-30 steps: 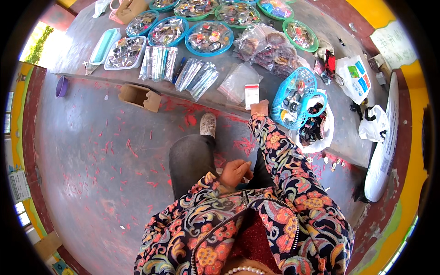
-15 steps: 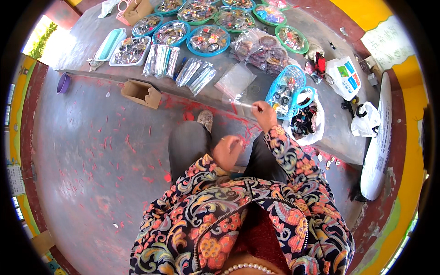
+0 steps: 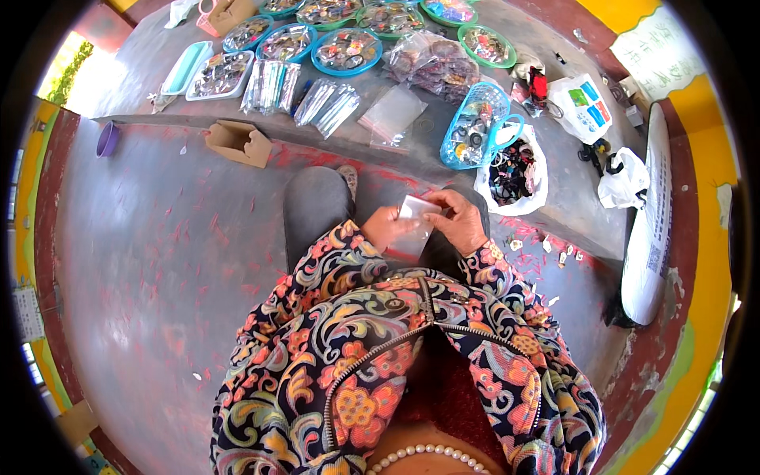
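A small clear plastic bag (image 3: 408,242) with a reddish edge is held above my lap, tilted between both hands. My left hand (image 3: 385,227) is closed on its left side. My right hand (image 3: 461,222) pinches it near the upper right corner, fingers bent. Ahead, on the raised concrete ledge, lies a stack of similar clear bags (image 3: 393,113). Right of the stack, a blue plastic basket (image 3: 457,152) contains small round and dark pieces. A white plastic bag (image 3: 540,188) full of dark and coloured small items stands beside the basket.
Blue and green round trays (image 3: 346,73) of packed small goods cover the back of the ledge. Slim silvery packets (image 3: 336,111) lie nearer. An open cardboard box (image 3: 237,144) sits at the ledge's front. A purple bucket (image 3: 108,139) stands far left; white bags are at right.
My right hand has drawn back from the ledge toward my lap with the plastic bag. My left hand has risen to meet it and now grips the bag too.
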Available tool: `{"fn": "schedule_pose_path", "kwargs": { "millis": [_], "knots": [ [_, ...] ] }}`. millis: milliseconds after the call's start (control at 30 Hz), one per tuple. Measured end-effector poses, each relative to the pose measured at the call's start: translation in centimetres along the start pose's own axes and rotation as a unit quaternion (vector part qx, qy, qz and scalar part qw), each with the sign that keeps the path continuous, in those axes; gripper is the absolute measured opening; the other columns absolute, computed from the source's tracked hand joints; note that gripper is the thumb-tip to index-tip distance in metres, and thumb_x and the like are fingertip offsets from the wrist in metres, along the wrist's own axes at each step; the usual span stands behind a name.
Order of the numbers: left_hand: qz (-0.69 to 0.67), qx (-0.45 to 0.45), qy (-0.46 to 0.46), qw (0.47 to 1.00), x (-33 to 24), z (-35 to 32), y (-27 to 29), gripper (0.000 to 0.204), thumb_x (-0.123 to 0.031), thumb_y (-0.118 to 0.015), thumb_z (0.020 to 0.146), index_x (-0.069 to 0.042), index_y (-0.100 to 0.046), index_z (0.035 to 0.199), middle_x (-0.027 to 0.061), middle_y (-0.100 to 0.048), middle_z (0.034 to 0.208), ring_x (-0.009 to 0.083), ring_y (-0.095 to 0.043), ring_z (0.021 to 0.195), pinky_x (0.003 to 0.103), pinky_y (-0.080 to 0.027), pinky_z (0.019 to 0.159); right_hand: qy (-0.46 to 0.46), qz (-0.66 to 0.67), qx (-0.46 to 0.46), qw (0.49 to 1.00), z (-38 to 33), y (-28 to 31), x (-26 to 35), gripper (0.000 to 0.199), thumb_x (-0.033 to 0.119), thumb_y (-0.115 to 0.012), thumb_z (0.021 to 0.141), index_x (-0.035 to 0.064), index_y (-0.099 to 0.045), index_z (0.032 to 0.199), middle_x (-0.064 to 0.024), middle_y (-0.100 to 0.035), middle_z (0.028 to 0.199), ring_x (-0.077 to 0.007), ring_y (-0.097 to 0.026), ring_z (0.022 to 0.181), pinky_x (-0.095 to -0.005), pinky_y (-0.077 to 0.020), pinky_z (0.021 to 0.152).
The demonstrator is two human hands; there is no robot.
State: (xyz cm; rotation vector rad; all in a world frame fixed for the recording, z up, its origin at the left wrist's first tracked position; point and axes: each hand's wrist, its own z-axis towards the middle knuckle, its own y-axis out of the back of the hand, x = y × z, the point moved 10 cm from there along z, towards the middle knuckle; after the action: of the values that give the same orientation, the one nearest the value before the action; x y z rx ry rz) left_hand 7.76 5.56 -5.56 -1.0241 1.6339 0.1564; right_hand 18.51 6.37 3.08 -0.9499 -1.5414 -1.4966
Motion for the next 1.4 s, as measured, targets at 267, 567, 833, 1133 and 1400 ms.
{"fn": "schedule_pose_path", "kwargs": {
  "millis": [267,567,833,1133,1400],
  "knots": [
    [-0.178,-0.019,0.012,0.984,-0.6,-0.1,-0.1,0.024,-0.012,-0.058,0.080,-0.002,-0.055,0.102,0.0055,-0.060,0.089,0.0126,-0.058,0.078,0.028,-0.046,0.069,0.136,-0.150,-0.129,0.971,-1.1,1.0,3.8,0.023,0.009,-0.066,0.068,0.0072,-0.058,0.090,-0.0080,-0.056,0.084,-0.0193,-0.057,0.068,-0.0269,-0.0456,0.058],
    [-0.113,0.008,0.032,0.993,0.3,0.2,-0.2,0.024,-0.010,-0.060,0.078,-0.002,-0.055,0.100,0.0040,-0.060,0.088,0.0119,-0.057,0.078,0.026,-0.044,0.071,0.021,-0.055,-0.089,0.994,-0.5,0.3,-0.1,0.015,0.009,-0.066,0.069,0.0050,-0.058,0.081,-0.0058,-0.055,0.077,-0.0160,-0.054,0.063,-0.0258,-0.0437,0.055],
    [-0.116,0.045,0.027,0.992,-0.4,-0.1,-1.1,0.026,-0.007,-0.060,0.076,-0.003,-0.054,0.101,0.0044,-0.060,0.087,0.0132,-0.058,0.078,0.027,-0.045,0.071,0.067,-0.044,-0.139,0.987,-0.6,1.0,0.6,0.006,0.006,-0.065,0.071,0.0038,-0.059,0.073,-0.0061,-0.054,0.067,-0.0161,-0.053,0.059,-0.0258,-0.0421,0.054],
    [-0.077,0.025,-0.002,0.997,0.2,0.5,0.3,0.023,-0.007,-0.058,0.077,-0.002,-0.056,0.099,0.0046,-0.060,0.087,0.0127,-0.057,0.077,0.028,-0.044,0.070,0.063,-0.096,-0.082,0.990,-0.1,-0.5,1.7,0.017,0.010,-0.067,0.067,0.0055,-0.057,0.080,-0.0064,-0.055,0.077,-0.0194,-0.054,0.065,-0.0279,-0.0431,0.057],
    [-0.062,-0.007,0.034,0.997,0.2,0.3,0.5,0.021,-0.011,-0.059,0.077,-0.002,-0.057,0.095,0.0051,-0.060,0.084,0.0137,-0.058,0.073,0.026,-0.044,0.067,0.051,-0.093,-0.104,0.989,0.0,-0.9,0.5,0.013,0.011,-0.066,0.067,0.0062,-0.057,0.076,-0.0065,-0.054,0.070,-0.0230,-0.054,0.065,-0.0323,-0.0428,0.058]
  ]
}}
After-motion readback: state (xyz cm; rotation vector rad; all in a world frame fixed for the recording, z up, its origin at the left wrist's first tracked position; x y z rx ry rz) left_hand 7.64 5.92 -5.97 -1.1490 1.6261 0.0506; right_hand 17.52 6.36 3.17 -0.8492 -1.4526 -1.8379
